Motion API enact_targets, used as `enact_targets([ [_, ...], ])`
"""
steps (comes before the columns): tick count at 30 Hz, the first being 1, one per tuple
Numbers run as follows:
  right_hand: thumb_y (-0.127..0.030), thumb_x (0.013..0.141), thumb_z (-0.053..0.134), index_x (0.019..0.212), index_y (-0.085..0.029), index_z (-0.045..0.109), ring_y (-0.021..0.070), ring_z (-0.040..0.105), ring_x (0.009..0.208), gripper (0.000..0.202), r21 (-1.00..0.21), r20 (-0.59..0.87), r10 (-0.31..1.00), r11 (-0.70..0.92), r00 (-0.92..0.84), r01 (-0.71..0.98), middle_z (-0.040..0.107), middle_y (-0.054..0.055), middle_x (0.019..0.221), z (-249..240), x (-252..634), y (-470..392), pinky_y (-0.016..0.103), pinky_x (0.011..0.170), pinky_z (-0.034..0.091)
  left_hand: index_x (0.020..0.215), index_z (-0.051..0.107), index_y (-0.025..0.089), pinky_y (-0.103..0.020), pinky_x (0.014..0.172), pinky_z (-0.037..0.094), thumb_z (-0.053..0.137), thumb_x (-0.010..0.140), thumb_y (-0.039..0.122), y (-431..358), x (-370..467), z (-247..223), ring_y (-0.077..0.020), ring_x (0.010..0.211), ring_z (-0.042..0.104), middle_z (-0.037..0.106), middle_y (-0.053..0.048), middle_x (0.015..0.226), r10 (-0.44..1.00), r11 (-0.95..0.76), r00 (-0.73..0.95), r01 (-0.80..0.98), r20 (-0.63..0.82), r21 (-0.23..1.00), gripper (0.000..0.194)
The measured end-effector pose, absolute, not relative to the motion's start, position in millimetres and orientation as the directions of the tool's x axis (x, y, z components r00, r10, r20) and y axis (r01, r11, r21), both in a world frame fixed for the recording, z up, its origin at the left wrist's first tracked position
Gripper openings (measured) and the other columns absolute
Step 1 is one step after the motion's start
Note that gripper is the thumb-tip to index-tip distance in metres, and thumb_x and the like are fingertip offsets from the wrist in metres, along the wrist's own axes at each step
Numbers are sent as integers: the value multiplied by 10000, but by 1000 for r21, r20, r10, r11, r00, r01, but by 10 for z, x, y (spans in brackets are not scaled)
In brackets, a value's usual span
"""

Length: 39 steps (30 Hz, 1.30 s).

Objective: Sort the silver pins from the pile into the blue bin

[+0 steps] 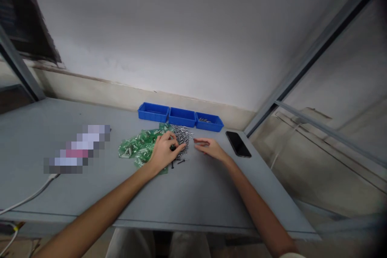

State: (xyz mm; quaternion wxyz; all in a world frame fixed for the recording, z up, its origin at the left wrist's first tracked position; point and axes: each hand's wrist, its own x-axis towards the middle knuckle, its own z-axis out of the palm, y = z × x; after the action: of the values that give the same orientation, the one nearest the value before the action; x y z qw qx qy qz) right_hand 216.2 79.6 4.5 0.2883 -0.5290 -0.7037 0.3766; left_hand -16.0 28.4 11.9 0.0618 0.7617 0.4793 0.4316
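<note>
Left hand [165, 151] curled over the near edge of a screw pile [181, 139], fingertips pinched together on something too small to identify, likely one screw. Right hand [208, 147] open, palm down, flat on the table [193, 193] just beside the pile, holding nothing. Green plastic bags [139, 147] left of the pile, partly covered by the left hand; contents blurred. A few dark screws [178, 162] loose near the left wrist. Three blue bins [180, 117] in a row at the wall; only the right one showing small metal bits, hard to make out. Phone [238, 144] dark, face up, near the table's right edge. Pixelated patch [77, 149] hiding something at left. White cable [27, 197] cut off at the frame's edge.
</note>
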Motion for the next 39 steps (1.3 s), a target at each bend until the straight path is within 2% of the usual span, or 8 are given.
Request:
enact_targets([
  [4, -410, 658, 701, 984, -209, 680, 157, 584, 754, 383, -671, 154, 883, 423, -443, 609, 678, 40, 899, 105, 1976, 592, 257, 637, 457, 605, 610, 165, -318, 783, 378, 521, 847, 336, 273, -145, 154, -176, 873, 550, 554, -35, 853, 778, -541, 177, 678, 603, 499, 310],
  [9, -373, 704, 671, 850, -213, 696, 123, 560, 632, 218, -643, 85, 774, 523, -627, 559, 667, 13, 806, 174, 1837, 420, 244, 610, 437, 625, 615, 169, -323, 790, 379, 509, 853, 316, 282, -153, 164, -173, 866, 552, 559, -33, 868, 776, -534, 175, 694, 606, 483, 292],
  [17, -232, 771, 587, 857, -221, 673, 128, 560, 688, 122, -567, 194, 799, 564, -569, 600, 661, 8, 841, 147, 1884, 397, 245, 655, 416, 653, 639, 178, -328, 788, 388, 581, 811, 320, 258, -120, 114, -179, 862, 550, 553, -34, 858, 759, -576, 199, 649, 620, 497, 220],
  [21, -243, 740, 613, 875, -219, 674, 111, 537, 617, 150, -626, 255, 843, 517, -473, 584, 648, 7, 801, 200, 1893, 398, 232, 583, 421, 776, 677, 194, -325, 798, 418, 625, 785, 294, 313, -141, 86, -184, 880, 549, 552, -42, 897, 754, -602, 173, 567, 633, 562, 113],
  [27, -330, 697, 664, 976, -207, 657, 89, 512, 548, 305, -838, 257, 928, 352, -269, 416, 640, 15, 776, 295, 1811, 346, 214, 505, 423, 848, 692, 212, -351, 814, 438, 583, 817, 224, 285, -115, 117, -177, 855, 558, 556, -51, 924, 781, -604, 196, 476, 593, 639, 114],
  [32, -307, 668, 688, 1046, -191, 625, 87, 536, 552, 401, -926, 194, 948, 262, -251, 274, 659, 33, 818, 311, 1812, 358, 214, 510, 437, 737, 690, 200, -358, 804, 445, 683, 732, 250, 233, -80, 135, -191, 878, 560, 555, -52, 915, 792, -591, 170, 456, 587, 665, 51],
  [35, -314, 667, 694, 1051, -192, 628, 94, 550, 563, 408, -942, 162, 951, 228, -263, 245, 667, 39, 830, 320, 1812, 349, 213, 500, 436, 669, 670, 183, -359, 799, 447, 730, 678, 275, 227, -74, 138, -202, 888, 561, 546, -54, 912, 803, -574, 159, 471, 575, 670, 110],
  [39, -301, 682, 690, 1065, -202, 631, 105, 576, 611, 401, -949, 136, 939, 215, -316, 230, 674, 42, 859, 327, 1783, 306, 221, 533, 454, 735, 679, 193, -362, 803, 451, 748, 650, 320, 234, -70, 128, -207, 890, 564, 552, -49, 895, 807, -564, 157, 489, 569, 666, 168],
])
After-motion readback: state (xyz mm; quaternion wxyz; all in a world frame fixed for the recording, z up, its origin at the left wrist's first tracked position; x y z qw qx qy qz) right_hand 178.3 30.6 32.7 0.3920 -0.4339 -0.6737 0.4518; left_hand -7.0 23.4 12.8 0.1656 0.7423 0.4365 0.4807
